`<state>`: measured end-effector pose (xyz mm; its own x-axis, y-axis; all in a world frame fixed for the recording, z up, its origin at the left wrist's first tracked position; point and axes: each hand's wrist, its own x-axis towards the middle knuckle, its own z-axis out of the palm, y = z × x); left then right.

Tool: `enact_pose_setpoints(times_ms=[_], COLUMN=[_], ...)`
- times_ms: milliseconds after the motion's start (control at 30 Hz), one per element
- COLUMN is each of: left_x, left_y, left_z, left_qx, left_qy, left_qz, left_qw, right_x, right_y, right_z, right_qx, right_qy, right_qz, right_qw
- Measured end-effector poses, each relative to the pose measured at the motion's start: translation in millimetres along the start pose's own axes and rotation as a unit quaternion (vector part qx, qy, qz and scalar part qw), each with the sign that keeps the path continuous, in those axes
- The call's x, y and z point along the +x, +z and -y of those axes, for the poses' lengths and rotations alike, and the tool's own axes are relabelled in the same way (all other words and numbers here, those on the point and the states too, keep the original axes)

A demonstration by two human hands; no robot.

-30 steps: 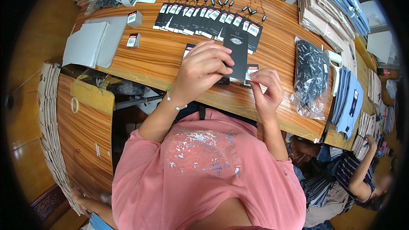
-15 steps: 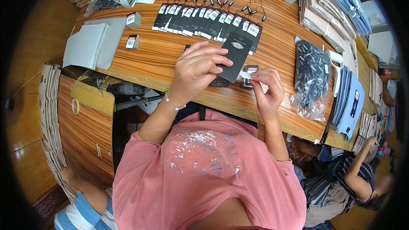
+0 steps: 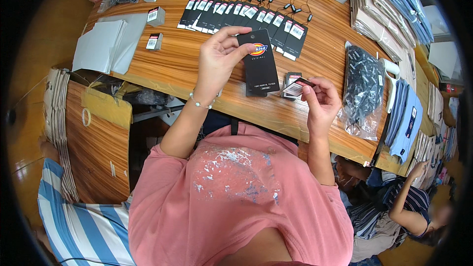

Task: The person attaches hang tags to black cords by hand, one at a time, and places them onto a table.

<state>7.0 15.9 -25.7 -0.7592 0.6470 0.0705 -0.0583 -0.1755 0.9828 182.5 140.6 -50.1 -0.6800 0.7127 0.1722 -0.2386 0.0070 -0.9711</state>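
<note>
My left hand (image 3: 224,54) is closed on a black hang tag (image 3: 261,71), gripping its upper end between thumb and fingers. The tag stands nearly upright and carries a coloured emblem. To the right, my right hand (image 3: 322,101) pinches a small barcode label (image 3: 298,87) with a red band along its top. That label is held just over a small stack of labels (image 3: 292,77) on the table, partly hiding it. Beyond both hands, several black hang tags (image 3: 295,39) with barcode stickers overlap in a row, their black cords stretched away from me.
Two small label stacks (image 3: 154,42) sit at the left beside white paper sheets (image 3: 101,44). A clear bag of black cords (image 3: 363,86) lies at the right, near a white tag gun-like handle (image 3: 391,71) and folded blue garments (image 3: 406,118). Other people are at both sides.
The tag in my left hand now shows a coloured emblem and stands straighter; before, a tilted tag showed a pale one. My right hand, earlier with a whitish slip, now holds a red-banded label.
</note>
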Motion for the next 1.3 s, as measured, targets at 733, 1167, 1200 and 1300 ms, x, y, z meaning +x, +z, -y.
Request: enact_pose_setpoints(times_ms=[733, 1167, 1200, 1300], left_x=[-17.5, -19.5, -19.7, -20.5], left_y=[28.3, 4.6, 5.1, 8.2], left_z=[8.5, 29.3, 30.4, 31.3], left_qx=[0.079, 0.058, 0.056, 0.042], left_qy=[-0.051, -0.080, -0.078, -0.090], left_qz=[0.141, 0.080, 0.079, 0.087], left_qw=[0.986, 0.992, 0.992, 0.991], right_x=[12.8, -46.0, -50.9, -55.9], right_y=[21.3, -161.2, -162.5, -155.8], right_z=[-12.9, 65.6, 62.8, 40.7], right_qx=[-0.061, -0.581, -0.588, -0.615], right_qy=[-0.028, 0.201, 0.233, 0.114], right_qz=[0.036, -0.055, -0.051, -0.073], right_qw=[0.997, 0.787, 0.773, 0.777])
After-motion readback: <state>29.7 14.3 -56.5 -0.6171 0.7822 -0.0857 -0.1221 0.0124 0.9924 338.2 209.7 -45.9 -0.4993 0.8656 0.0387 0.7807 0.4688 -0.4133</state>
